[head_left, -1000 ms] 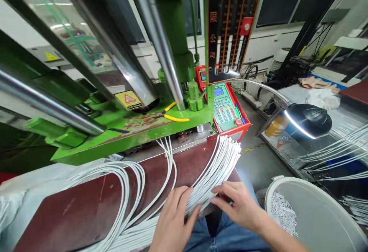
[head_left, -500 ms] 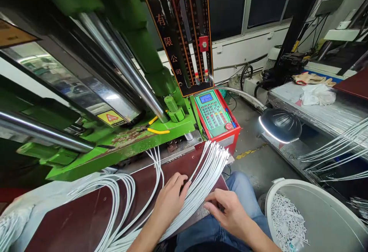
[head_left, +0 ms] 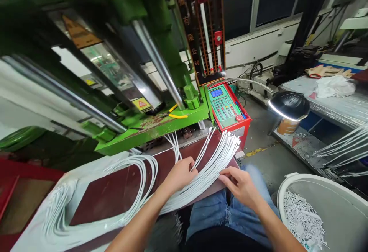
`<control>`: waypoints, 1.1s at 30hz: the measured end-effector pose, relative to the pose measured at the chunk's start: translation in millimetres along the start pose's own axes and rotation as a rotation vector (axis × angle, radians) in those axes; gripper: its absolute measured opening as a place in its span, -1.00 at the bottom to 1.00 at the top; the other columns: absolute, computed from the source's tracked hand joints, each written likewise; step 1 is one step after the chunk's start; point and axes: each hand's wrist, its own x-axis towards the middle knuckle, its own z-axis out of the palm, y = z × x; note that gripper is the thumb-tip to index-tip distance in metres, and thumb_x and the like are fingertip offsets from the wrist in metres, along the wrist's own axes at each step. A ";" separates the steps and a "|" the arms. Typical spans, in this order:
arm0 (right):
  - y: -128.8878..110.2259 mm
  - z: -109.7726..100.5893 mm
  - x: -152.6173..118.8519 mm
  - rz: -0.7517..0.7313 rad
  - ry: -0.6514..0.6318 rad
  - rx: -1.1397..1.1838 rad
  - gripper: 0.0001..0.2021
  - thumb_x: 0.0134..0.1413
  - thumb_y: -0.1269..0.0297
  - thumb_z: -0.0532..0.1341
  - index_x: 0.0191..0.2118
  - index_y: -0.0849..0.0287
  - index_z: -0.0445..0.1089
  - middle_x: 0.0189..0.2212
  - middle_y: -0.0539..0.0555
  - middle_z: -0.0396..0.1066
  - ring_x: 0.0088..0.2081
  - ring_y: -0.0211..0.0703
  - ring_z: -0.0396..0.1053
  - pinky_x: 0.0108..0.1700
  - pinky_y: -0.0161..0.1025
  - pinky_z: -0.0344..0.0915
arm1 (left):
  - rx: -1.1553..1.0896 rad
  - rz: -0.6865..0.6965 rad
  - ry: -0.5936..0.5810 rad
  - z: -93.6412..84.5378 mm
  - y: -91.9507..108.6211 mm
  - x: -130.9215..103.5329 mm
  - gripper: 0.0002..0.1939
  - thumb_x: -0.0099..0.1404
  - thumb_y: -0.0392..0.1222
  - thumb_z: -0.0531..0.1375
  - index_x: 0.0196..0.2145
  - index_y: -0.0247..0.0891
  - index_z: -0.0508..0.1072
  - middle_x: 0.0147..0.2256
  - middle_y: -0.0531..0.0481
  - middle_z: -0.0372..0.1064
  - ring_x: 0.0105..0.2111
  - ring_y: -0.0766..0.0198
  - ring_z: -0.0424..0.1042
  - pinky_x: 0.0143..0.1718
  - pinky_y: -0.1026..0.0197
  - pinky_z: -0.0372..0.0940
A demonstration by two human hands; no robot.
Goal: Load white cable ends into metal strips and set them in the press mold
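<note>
A thick bundle of white cables (head_left: 214,164) lies fanned across a dark red board (head_left: 115,190), its ends pointing toward the green machine. My left hand (head_left: 181,175) pinches a few cables lifted apart from the bundle's left side. My right hand (head_left: 240,185) rests on the bundle's right edge, fingers touching the cables. More white cables (head_left: 140,175) loop back to the left over the board and a white sheet.
A green press machine (head_left: 155,123) with steel columns stands behind the board. A red-framed keypad panel (head_left: 227,108) and a black lamp (head_left: 289,106) are to the right. A white bucket (head_left: 339,202) of white scraps sits at lower right. Yellow-handled pliers (head_left: 176,115) lie on the machine.
My view has shifted left and up. My left hand moved forward and separated a few cables from the bundle; my right hand slid up along the bundle's right edge.
</note>
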 end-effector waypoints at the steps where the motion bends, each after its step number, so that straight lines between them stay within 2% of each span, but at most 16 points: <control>1: -0.5 -0.3 0.0 0.003 -0.012 0.001 -0.79 0.22 0.17 0.10 -0.29 0.17 0.40 -0.52 -0.01 0.35 -0.53 -0.29 0.24 -0.48 -0.37 0.17 | -0.049 -0.010 -0.013 -1.1 -1.3 -1.4 -0.95 0.11 -0.27 0.03 -0.49 -0.22 0.24 -0.54 0.09 0.23 -0.52 0.30 0.24 -0.48 0.27 0.06; 5: -0.2 -1.6 0.1 -0.002 -0.056 -0.023 -0.79 0.21 0.17 0.11 -0.27 0.17 0.40 -0.50 0.00 0.39 -0.51 -0.28 0.29 -0.46 -0.37 0.20 | -0.248 0.000 -0.094 -6.8 -7.4 -11.5 -0.84 0.17 -0.14 0.06 -0.34 -0.26 0.34 -0.51 0.10 0.29 -0.51 0.33 0.29 -0.47 0.31 0.14; 8: 1.8 -1.9 1.1 -0.010 -0.066 -0.070 -0.79 0.20 0.16 0.11 -0.26 0.17 0.41 -0.51 -0.01 0.39 -0.53 -0.29 0.28 -0.48 -0.38 0.20 | -0.324 0.019 -0.138 -11.5 -14.2 -21.1 -0.79 0.11 -0.09 0.15 -0.35 -0.28 0.41 -0.49 0.10 0.29 -0.47 0.33 0.28 -0.45 0.32 0.14; 13: 3.0 -1.9 2.9 0.009 -0.081 -0.120 -0.78 0.19 0.15 0.12 -0.26 0.16 0.42 -0.49 0.00 0.41 -0.52 -0.27 0.30 -0.48 -0.36 0.21 | -0.332 0.038 -0.206 -24.8 -28.7 -36.9 -0.75 0.03 -0.11 0.23 -0.33 -0.28 0.46 -0.46 0.07 0.33 -0.44 0.30 0.27 -0.43 0.32 0.15; 16: 2.2 -1.9 2.1 0.026 -0.083 -0.097 -0.82 0.19 0.18 0.13 -0.24 0.15 0.41 -0.46 0.01 0.42 -0.48 -0.27 0.32 -0.45 -0.36 0.22 | -0.302 0.043 -0.245 -32.3 -35.6 -44.1 -0.80 0.08 -0.15 0.20 -0.32 -0.28 0.48 -0.43 0.03 0.39 -0.42 0.28 0.32 -0.37 0.30 0.19; 18: 0.8 -2.0 1.5 0.032 -0.080 -0.091 -0.83 0.19 0.20 0.14 -0.24 0.14 0.41 -0.45 0.00 0.42 -0.47 -0.27 0.32 -0.43 -0.36 0.22 | -0.245 0.049 -0.231 -34.6 -38.0 -47.0 -0.82 0.17 -0.18 0.12 -0.32 -0.26 0.49 -0.42 0.01 0.42 -0.41 0.28 0.35 -0.34 0.29 0.19; 21: -2.8 -2.3 1.1 0.060 -0.083 -0.095 -0.84 0.18 0.20 0.14 -0.23 0.15 0.41 -0.46 0.00 0.41 -0.47 -0.27 0.31 -0.42 -0.36 0.21 | -0.126 0.076 -0.134 -36.1 -38.5 -50.3 -0.78 0.25 -0.20 0.04 -0.33 -0.23 0.49 -0.42 0.01 0.44 -0.42 0.29 0.36 -0.33 0.29 0.18; 23: -5.7 -2.5 1.3 0.087 -0.101 -0.101 -0.82 0.19 0.19 0.13 -0.23 0.15 0.41 -0.45 0.01 0.42 -0.48 -0.26 0.31 -0.45 -0.36 0.20 | -0.150 0.073 -0.092 -38.0 -38.3 -53.4 -0.79 0.26 -0.20 0.03 -0.33 -0.23 0.46 -0.43 0.02 0.42 -0.43 0.30 0.34 -0.35 0.29 0.18; 27: -10.2 -2.4 3.1 0.132 -0.153 -0.134 -0.81 0.18 0.17 0.14 -0.23 0.15 0.41 -0.45 0.02 0.42 -0.47 -0.24 0.31 -0.47 -0.35 0.18 | -0.307 0.042 -0.195 -43.4 -43.7 -65.7 -0.82 0.23 -0.13 0.11 -0.25 -0.23 0.42 -0.40 0.06 0.38 -0.41 0.30 0.31 -0.38 0.30 0.20; 30: -12.8 -0.6 6.1 0.162 -0.177 -0.146 -0.80 0.18 0.16 0.14 -0.24 0.15 0.42 -0.46 0.01 0.40 -0.46 -0.23 0.31 -0.44 -0.35 0.21 | -0.183 0.068 -0.197 -41.5 -52.1 -78.5 -0.80 0.19 -0.12 0.17 -0.22 -0.20 0.41 -0.30 0.04 0.36 -0.32 0.26 0.33 -0.28 0.25 0.19; 33: -16.0 3.4 9.8 0.193 -0.192 -0.131 -0.78 0.19 0.15 0.13 -0.25 0.17 0.42 -0.49 0.02 0.38 -0.47 -0.22 0.30 -0.42 -0.34 0.22 | -0.039 0.101 -0.139 -34.7 -58.8 -87.6 -0.84 0.29 -0.17 0.05 -0.27 -0.22 0.42 -0.30 0.01 0.31 -0.30 0.24 0.33 -0.26 0.22 0.17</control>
